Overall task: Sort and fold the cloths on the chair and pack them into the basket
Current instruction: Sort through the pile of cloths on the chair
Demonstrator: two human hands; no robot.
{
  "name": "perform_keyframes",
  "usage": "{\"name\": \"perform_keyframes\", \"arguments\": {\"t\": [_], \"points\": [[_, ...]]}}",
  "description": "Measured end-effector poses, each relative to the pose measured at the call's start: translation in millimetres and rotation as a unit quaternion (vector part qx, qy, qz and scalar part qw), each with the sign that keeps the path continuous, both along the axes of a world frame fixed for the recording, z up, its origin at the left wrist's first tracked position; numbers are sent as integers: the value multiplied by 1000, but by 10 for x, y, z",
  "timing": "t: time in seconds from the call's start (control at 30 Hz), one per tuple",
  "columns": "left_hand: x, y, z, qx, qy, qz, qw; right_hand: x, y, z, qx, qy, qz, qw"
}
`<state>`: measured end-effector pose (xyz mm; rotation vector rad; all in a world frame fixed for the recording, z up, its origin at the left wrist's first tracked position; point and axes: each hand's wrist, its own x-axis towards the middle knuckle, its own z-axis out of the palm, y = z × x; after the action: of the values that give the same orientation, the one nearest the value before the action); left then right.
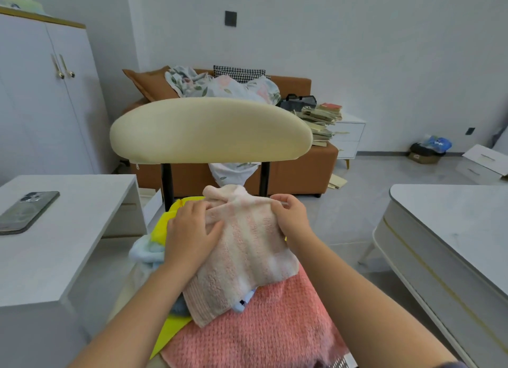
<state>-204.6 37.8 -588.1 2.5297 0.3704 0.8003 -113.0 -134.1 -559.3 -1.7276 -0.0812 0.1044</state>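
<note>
Head cam: L hand (192, 231) flat, fingers apart, on pink towel (242, 260); R hand (292, 217) pinches its edge.

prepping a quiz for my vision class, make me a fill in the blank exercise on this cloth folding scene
1. The left hand presses and the right hand pinches the pale pink towel, which tops a pile on the ____.
2. Left of the pile, a light blue cloth lies just below a ____ one.
3. On the white table at left lies a ____.
Missing words: chair; yellow; phone
</note>
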Motion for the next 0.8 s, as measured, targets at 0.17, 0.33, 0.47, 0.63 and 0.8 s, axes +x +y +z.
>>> {"name": "perform_keyframes", "arguments": {"t": [0.17,0.33,0.47,0.63,0.8], "points": [[-211,62,-38,33,-43,91,994,-58,-35,-114,-77,-40,2,996],[-295,52,-134,99,-36,-128,986,-146,-73,-297,-195,-211,11,958],[-301,57,-256,135,61,-158,976,-230,-102,-405,-232,-218,74,945],[-332,121,-244,181,36,-217,959,-247,-148,-385,-258,-233,115,931],[-337,129,-154,115,-37,-244,962,-336,-121,-345,-256,-357,133,889]]}}
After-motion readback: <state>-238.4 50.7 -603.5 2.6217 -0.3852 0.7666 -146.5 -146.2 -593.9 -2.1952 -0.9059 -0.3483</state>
